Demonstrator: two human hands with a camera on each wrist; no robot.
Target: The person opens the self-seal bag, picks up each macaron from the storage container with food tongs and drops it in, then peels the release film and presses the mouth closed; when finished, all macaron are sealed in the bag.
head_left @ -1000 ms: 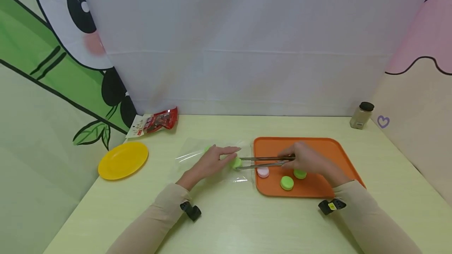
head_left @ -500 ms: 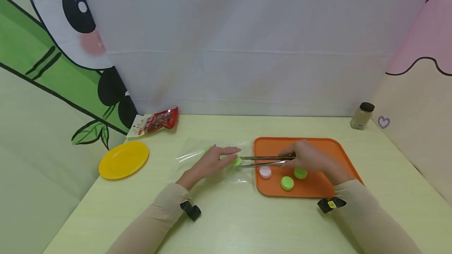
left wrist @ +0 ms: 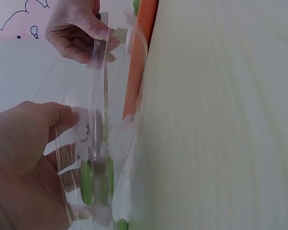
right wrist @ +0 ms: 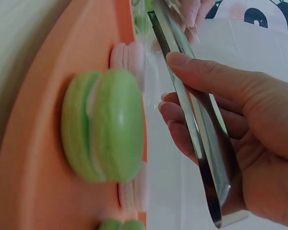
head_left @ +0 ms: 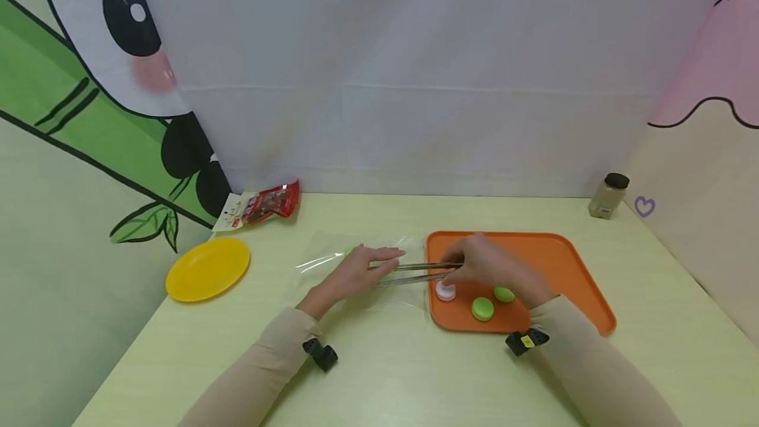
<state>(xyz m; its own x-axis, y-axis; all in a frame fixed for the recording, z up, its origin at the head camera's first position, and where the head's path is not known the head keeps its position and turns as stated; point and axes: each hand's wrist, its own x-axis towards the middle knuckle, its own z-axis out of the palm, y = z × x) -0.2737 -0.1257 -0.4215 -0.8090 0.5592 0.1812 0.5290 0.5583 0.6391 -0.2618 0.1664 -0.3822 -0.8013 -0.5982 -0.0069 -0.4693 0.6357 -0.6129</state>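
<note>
My right hand (head_left: pixel 489 265) grips metal tongs (right wrist: pixel 201 124) over the left part of the orange tray (head_left: pixel 569 275). The tongs reach left into a clear plastic bag (head_left: pixel 320 262); in the left wrist view a green macaron (left wrist: pixel 88 182) sits between their tips, behind the film. With thumb and fingers my left hand (head_left: pixel 358 272) holds the bag's upper film raised at its mouth. Another green macaron (left wrist: pixel 121 224) shows lower in the bag. On the tray lie a pink macaron (head_left: pixel 445 291) and green macarons (head_left: pixel 483 308); the right wrist view shows a second pink macaron (right wrist: pixel 133 191).
A yellow plate (head_left: pixel 207 270) stands at the table's left edge. Behind it lies a red and white snack packet (head_left: pixel 267 204). At the back right is a small jar (head_left: pixel 607 196) with a black lid. A printed cloth (head_left: pixel 415 71) hangs behind the table.
My right hand has moved left with the tongs, carrying the green macaron deeper into the bag, behind my left hand. The pink macaron shifted slightly right earlier. My left hand has stayed put.
</note>
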